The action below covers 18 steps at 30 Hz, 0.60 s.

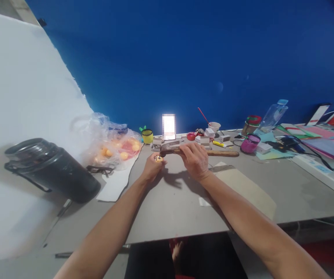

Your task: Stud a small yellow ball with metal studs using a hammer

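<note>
My right hand [195, 159] is wrapped round the wooden handle of a hammer [223, 153], which lies level with its metal head pointing left. The hammer head is right at my left hand [153, 167]; whether it touches is hard to tell. Between the fingers of my left hand is a small yellow piece with dark spots [158, 158], its kind not clear. Both hands are over the middle of the grey table [167, 217], and a shadow falls below the hammer.
A black flask [53, 170] stands at the left, near a plastic bag of orange balls [114, 149] and glasses [100, 169]. Along the blue wall are a yellow pot [147, 136], a bright phone-like screen [168, 127], and a paper cup [214, 126]. Beige paper [242, 186] lies right.
</note>
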Tool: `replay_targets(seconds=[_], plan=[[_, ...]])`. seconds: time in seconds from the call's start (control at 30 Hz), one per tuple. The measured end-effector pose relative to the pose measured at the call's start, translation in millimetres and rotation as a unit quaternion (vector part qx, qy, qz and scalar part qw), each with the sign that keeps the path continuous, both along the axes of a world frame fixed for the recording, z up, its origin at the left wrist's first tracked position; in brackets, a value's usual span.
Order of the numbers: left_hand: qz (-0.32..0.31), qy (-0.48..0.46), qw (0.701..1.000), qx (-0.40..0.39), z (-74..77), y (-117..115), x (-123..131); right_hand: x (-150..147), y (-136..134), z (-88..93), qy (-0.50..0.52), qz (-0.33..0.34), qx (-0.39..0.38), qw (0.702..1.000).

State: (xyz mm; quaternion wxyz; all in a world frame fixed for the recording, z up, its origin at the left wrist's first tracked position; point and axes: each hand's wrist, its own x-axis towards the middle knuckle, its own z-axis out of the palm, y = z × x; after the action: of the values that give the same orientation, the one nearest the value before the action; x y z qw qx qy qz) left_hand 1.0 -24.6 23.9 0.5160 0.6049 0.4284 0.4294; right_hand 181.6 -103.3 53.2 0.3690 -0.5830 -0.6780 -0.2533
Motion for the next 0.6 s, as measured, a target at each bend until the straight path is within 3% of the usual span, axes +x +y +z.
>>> replay_targets(seconds=[0.1, 0.2, 0.3, 0.47, 0.6], plan=[[0.001, 0.018, 0.999, 0.030, 5.6, -3, -1, 7, 1, 4.8, 0.015, -0.025, 0.003, 1.000], [-0.012, 0.020, 0.998, 0.056, 11.7, -8, -2, 15, 4, 5.7, 0.016, -0.050, -0.042, 0.998], [-0.036, 0.002, 0.998, 0.056, 15.4, -11, -4, 22, 7, 2.8, 0.033, -0.094, -0.136, 0.986], [-0.041, 0.010, 0.996, 0.078, 13.7, -8, -5, 31, 14, -3.6, 0.083, -0.143, -0.331, 0.929], [-0.056, -0.005, 0.996, 0.067, 10.2, -5, -4, 35, 22, -12.1, 0.097, -0.149, -0.374, 0.910]])
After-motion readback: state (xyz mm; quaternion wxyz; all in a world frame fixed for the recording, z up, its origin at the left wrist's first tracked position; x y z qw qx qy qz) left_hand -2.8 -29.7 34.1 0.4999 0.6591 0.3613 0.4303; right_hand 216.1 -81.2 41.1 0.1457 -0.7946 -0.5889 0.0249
